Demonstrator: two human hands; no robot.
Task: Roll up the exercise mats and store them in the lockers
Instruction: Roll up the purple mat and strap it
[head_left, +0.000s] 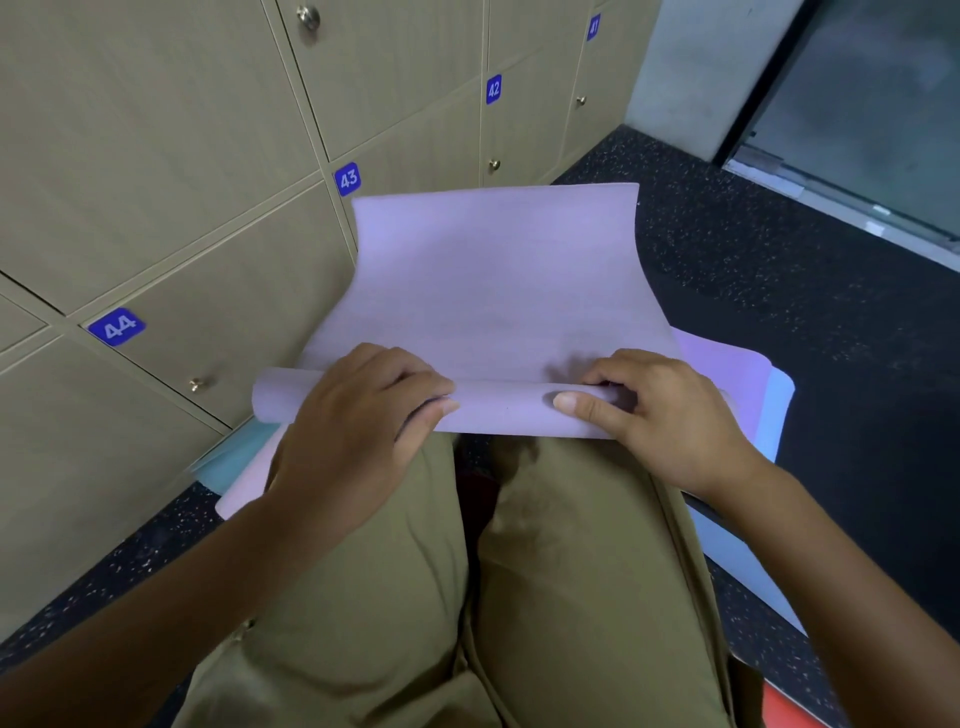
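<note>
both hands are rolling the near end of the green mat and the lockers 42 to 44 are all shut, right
Not quite: the mat being rolled is pale purple, not green, as the head view shows. The left hand and right hand do grip its rolled near end, and lockers 42, 43 and 44 are shut.

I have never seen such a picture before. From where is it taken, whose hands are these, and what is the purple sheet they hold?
A camera worn on a person's head took the one picture, looking down at their own legs and hands. There is no machine. The left hand and right hand both grip the rolled near edge of a purple exercise mat, whose rest lies flat ahead. More mats, purple and light blue, lie stacked under it on the dark speckled floor. On the left stand numbered lockers, all closed.
</note>
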